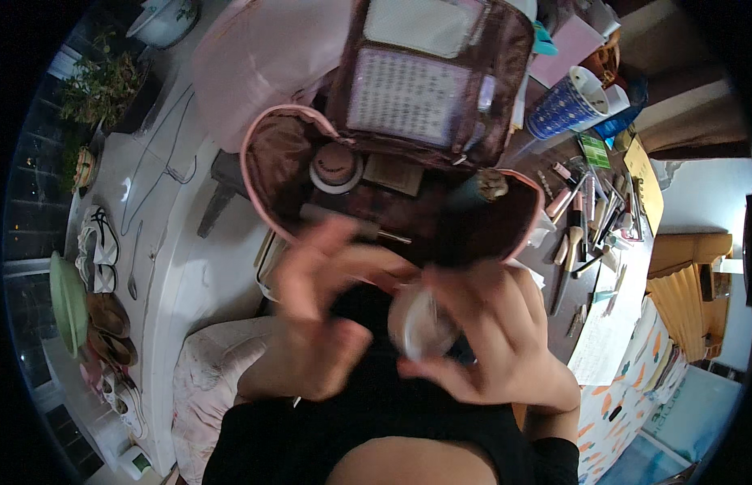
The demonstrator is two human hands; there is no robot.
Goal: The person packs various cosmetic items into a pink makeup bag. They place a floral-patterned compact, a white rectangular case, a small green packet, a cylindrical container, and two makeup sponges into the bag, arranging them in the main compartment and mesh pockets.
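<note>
My right hand point(497, 333) grips a round, clear-topped container point(421, 321), blurred by motion, in front of my chest. To its left, my left hand point(321, 303) is curved with fingers and thumb apart, and I see nothing in it. Both hands are just below a pink-edged cosmetic bag point(248, 163) with a dark brown lining, which stands unzipped. Inside it lie a round compact point(336, 167), a flat brown box point(393, 174) and a dark cylindrical item point(482, 188). The raised lid holds a clear case of false lashes point(409, 94) and a white mesh-like pouch point(418, 24).
Makeup brushes point(574, 233), tubes and pencils lie loose on the dark table point(548, 336) at right. Behind them stands a blue patterned cup point(564, 109). Paper sheets point(603, 345) cover the table's near right part. A cushion point(221, 364) is at lower left.
</note>
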